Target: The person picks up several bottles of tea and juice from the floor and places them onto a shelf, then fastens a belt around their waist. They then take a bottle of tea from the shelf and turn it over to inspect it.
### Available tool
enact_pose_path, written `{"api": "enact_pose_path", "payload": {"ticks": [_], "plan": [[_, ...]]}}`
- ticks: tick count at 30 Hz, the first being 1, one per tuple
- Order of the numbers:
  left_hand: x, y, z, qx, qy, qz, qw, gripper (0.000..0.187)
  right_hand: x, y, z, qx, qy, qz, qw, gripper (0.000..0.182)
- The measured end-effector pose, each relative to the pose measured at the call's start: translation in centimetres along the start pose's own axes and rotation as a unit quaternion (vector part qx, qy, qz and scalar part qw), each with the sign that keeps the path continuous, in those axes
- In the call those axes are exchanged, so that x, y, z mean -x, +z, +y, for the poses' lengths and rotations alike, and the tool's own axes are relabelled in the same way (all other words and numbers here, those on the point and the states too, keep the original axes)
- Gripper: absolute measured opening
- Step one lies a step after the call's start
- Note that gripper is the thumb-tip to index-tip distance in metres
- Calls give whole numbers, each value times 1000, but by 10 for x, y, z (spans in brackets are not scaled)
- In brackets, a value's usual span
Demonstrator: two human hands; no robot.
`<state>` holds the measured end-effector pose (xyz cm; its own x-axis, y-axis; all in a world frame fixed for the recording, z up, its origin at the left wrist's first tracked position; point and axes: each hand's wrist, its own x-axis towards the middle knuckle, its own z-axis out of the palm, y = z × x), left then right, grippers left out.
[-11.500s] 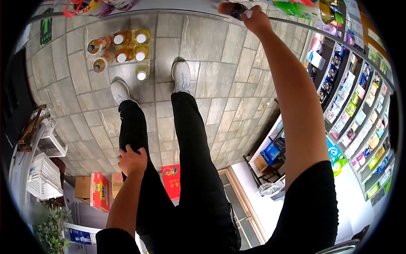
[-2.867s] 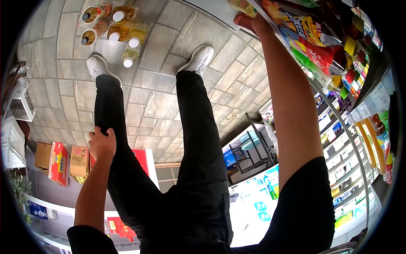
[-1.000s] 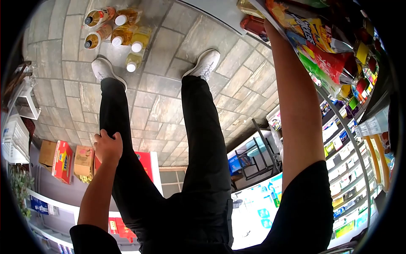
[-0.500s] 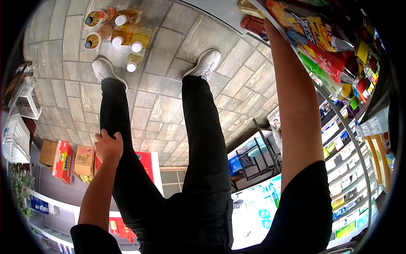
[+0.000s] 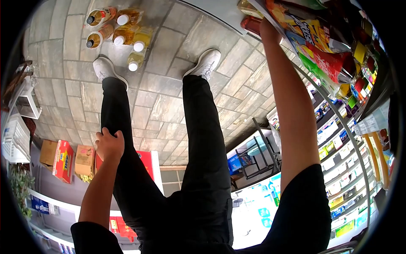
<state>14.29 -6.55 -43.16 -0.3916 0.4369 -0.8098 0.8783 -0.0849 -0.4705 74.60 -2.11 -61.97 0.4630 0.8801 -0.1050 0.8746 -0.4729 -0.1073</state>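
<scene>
My left hand (image 5: 110, 146) rests against my left trouser leg (image 5: 115, 108) near the knee. Its fingers are loosely bent, thumb and forefinger apart, with nothing in them. My right arm stretches to the low shelf at the upper right, where my right hand (image 5: 269, 31) is beside a reddish bottle (image 5: 251, 24). Snack packets and the shelf edge hide its fingers, and I cannot tell whether they grip the bottle. Beyond my left shoe (image 5: 104, 67) stand several bottles of yellow and amber liquid, among them a white-capped bottle (image 5: 139, 40) and a dark-capped bottle (image 5: 96, 39).
Bright snack packets (image 5: 317, 38) overhang my right forearm. Stocked shelves (image 5: 347, 178) line the right side. A black metal frame (image 5: 258, 154) stands behind my right leg. Cartons, including a red carton (image 5: 64, 161), and a white basket (image 5: 17, 139) are at the left. The floor (image 5: 156, 101) is tiled.
My right hand and forearm have shifted slightly left and down, so more of the hand shows beside the reddish bottle. My left hand stays at the knee.
</scene>
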Motion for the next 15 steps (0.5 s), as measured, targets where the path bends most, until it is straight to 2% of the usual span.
{"api": "enact_pose_path", "payload": {"ticks": [1, 3, 4, 5, 6, 7, 8, 11, 14, 15], "plan": [[0, -1, -1, 2, 2, -5, 1000, 45, 6, -21, -30, 2, 101, -133, 986, 44], [-2, -3, -3, 3, 0, -6, 1000, 45, 24, 12, -37, 225, 24, -211, 951, 57], [-3, -3, -5, 0, 0, -7, 1000, 44, 53, 9, -67, -188, 158, -24, 969, 69], [-3, -3, -7, 1, -1, -8, 1000, 44, 72, 55, -55, 14, 52, -5, 999, 70], [-4, -3, -8, 4, 2, -8, 1000, 44, 87, 41, -83, -152, 79, -76, 982, 65], [-6, -3, -9, 7, 6, -8, 1000, 44, 96, 37, -103, -156, 113, -209, 959, 63], [-8, -3, -10, 10, 4, -8, 1000, 44, 106, 36, -127, -156, 128, -271, 941, 59], [-10, -1, -16, 11, 6, -12, 1000, 44, 138, 55, -192, -182, 122, -316, 923, 58], [-9, -2, -19, 19, 9, -16, 1000, 44, 158, 87, -250, -207, 209, -398, 869, 68], [-10, -1, -19, 18, 8, -14, 1000, 44, 165, 96, -271, -232, 242, -383, 861, 70]]}}
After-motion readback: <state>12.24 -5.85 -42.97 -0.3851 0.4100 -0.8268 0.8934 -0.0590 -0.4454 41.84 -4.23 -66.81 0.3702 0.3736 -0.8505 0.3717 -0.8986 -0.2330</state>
